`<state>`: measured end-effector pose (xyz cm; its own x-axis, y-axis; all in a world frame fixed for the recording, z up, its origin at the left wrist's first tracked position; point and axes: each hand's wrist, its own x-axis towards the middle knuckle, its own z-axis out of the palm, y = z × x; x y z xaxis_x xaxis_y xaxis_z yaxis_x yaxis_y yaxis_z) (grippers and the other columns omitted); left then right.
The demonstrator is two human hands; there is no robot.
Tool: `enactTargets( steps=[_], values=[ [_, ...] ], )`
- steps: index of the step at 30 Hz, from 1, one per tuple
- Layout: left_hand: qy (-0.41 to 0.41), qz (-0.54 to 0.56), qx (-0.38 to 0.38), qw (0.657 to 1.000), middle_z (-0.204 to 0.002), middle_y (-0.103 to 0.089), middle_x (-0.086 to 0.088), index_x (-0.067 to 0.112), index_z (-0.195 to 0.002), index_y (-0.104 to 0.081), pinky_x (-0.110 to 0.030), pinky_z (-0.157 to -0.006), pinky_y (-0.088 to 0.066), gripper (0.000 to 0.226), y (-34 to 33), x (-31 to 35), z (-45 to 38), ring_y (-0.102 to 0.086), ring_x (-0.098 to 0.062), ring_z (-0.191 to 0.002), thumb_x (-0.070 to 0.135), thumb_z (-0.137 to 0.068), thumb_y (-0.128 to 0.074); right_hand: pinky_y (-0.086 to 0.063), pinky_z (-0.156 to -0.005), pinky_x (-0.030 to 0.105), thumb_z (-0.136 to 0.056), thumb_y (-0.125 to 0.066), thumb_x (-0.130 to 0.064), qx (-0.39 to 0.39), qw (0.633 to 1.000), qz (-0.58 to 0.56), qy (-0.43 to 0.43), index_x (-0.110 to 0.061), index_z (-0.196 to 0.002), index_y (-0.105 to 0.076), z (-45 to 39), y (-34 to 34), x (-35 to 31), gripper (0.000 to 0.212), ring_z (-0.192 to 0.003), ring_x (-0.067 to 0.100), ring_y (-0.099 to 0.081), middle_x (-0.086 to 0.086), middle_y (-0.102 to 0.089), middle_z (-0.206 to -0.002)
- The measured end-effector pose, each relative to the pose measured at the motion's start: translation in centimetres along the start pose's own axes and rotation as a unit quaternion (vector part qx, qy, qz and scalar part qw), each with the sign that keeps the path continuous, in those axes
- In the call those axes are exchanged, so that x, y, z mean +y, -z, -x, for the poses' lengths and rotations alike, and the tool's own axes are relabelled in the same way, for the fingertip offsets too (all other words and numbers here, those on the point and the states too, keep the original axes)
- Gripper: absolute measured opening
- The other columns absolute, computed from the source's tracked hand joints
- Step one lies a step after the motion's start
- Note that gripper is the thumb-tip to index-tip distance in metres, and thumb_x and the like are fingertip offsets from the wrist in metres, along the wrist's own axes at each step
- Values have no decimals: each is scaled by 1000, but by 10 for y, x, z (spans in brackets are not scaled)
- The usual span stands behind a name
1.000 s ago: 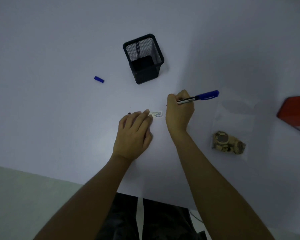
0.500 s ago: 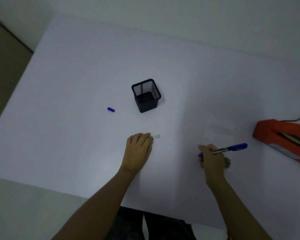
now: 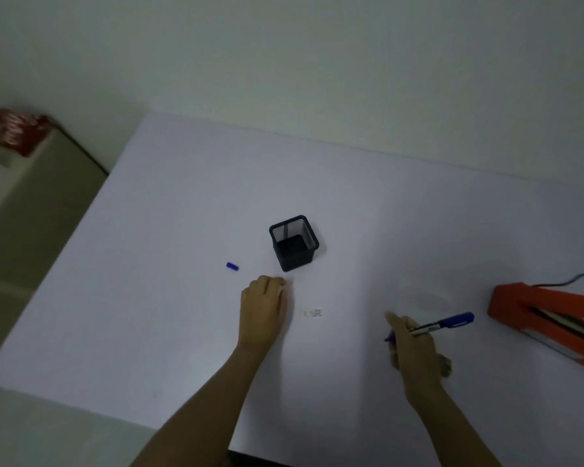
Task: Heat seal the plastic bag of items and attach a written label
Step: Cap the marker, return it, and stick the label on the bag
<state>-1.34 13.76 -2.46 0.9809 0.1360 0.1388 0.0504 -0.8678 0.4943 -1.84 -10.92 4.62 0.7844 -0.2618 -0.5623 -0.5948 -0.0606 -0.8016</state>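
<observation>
Near the middle of the white table, seen from the head camera, I have the small written label lying flat, with my two hands on either side of it. My left hand rests on the table at the label's 9 o'clock, apart from it, fingers curled under with nothing in the grip. My right hand sits at the label's 4 o'clock, its grip closed around a blue marker whose uncapped tip points toward 9 o'clock. The plastic bag is faint and mostly hidden; only a bit of its brown contents peeks out beside my right hand. A black mesh pen cup stands upright at the label's 12 o'clock, and the blue cap lies at the cup's 9 o'clock. An orange heat sealer sits at the table's 3 o'clock edge.
</observation>
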Motion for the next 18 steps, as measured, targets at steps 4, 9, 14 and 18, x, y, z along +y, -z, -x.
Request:
enactTargets(
  steps=[4,9,14,18],
  values=[
    [163,20,12,986,-121,-54,-15,9,-125,-55,-40,-77,-56,35,27,-34,-23,-60,-29,-94,10,-90,-60,-27,-35,18,-90,-63,-28,-36,999,-5,-3,-13,-60,-44,1,-13,-23,38,-33,7,-30,-3,-38,-42],
    [195,29,-77,977,-138,-41,-7,17,-137,-45,-38,-90,-52,45,34,-78,-40,-54,-26,-110,9,-93,-48,-30,-34,17,-87,-67,-26,-65,998,-16,-12,-11,-61,-48,0,-37,-53,35,-33,8,-35,0,-43,-42],
    [123,22,-121,985,-111,-55,-1,16,-109,-60,-25,-80,-41,19,32,-90,-47,-54,-21,-104,12,-94,-48,-38,-39,20,-87,-67,-23,-90,996,-21,1,-9,-67,-56,11,-63,-77,27,-41,13,-46,6,-52,-52],
    [128,71,-86,985,-113,-56,-7,10,-109,-62,-30,-84,-46,23,44,-80,-56,-54,-21,-103,1,-91,-49,-55,-49,31,-92,-59,-13,-120,989,-80,-18,-2,-82,-64,27,-85,-98,15,-74,33,-70,12,-69,-70]
  ],
)
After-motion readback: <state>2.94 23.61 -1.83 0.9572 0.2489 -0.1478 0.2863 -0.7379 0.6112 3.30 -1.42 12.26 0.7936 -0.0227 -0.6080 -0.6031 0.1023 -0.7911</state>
